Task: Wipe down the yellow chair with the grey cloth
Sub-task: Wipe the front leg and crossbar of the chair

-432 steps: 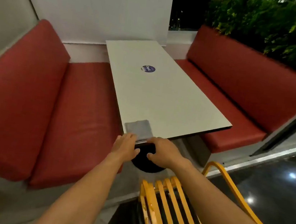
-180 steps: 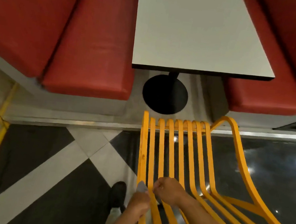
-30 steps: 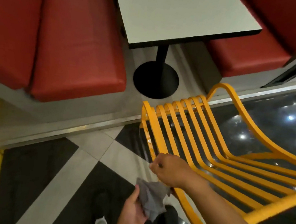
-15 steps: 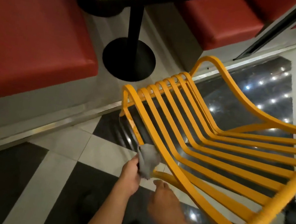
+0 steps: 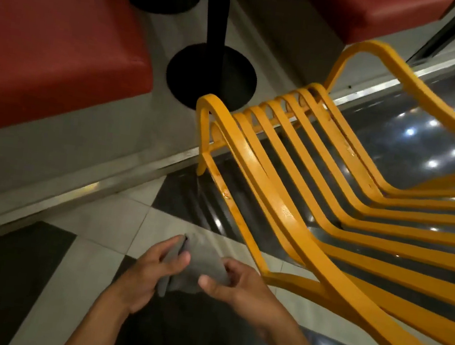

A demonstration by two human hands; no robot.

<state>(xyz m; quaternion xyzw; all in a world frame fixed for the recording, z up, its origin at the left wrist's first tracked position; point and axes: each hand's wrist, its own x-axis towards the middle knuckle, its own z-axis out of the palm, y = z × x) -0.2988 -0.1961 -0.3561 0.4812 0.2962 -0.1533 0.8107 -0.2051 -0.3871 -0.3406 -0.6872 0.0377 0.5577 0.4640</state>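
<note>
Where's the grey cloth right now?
Head view, lower centre: the grey cloth is held between left hand and right hand, left of the yellow slatted metal chair, not touching it.

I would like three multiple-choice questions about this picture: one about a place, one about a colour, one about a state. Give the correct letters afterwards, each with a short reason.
1. Where is the grey cloth?
A. on the chair seat
B. between both hands, beside the chair
C. on the floor

2. What colour is the bench cushion?
A. red
B. green
C. blue

3. Is the cloth touching the yellow chair?
A. yes, pressed on a slat
B. no, held clear of it
C. yes, draped over the armrest

Answers:
1 B: left hand and right hand both grip it.
2 A: it is plainly red.
3 B: floor shows between cloth and frame.
</note>
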